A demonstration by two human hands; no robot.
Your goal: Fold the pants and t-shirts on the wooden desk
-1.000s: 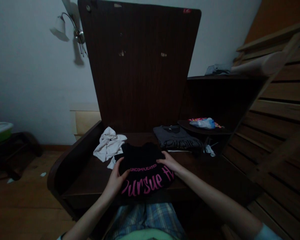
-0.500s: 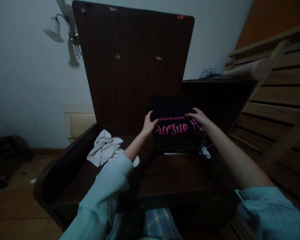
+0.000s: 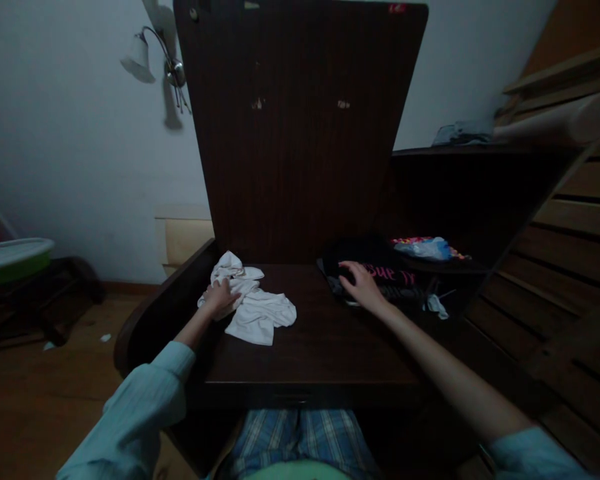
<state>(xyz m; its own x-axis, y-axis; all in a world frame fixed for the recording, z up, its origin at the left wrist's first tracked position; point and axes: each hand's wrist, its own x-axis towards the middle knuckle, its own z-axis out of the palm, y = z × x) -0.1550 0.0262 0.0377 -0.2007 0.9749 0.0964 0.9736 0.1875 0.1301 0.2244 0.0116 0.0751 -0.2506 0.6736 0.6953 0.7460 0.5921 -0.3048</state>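
Note:
My left hand (image 3: 221, 298) is on a crumpled white cloth garment (image 3: 263, 317) at the left of the dark wooden desk. Its fingers are bent into the fabric and partly sunk in the folds. The cloth spreads loosely to the right of that hand. My right hand (image 3: 363, 285) hovers at the near side of a folded black garment (image 3: 360, 252) with pink lettering, its thumb and fingers apart and nothing between them. Part of the lettering is hidden behind the hand. The black garment rests on a dark pile at the back right of the desktop.
The desk (image 3: 320, 353) has a tall dark back panel (image 3: 300, 133) and a raised left side. A shelf at right holds a plastic-wrapped colourful bundle (image 3: 427, 248). Wooden slats (image 3: 580, 267) lean at far right. A wall lamp (image 3: 140, 60) and a green basin (image 3: 17, 260) are at left.
My right hand has let go of the black garment, which now lies lower on the pile. My left hand has moved left from it onto the white cloth. The view has shifted.

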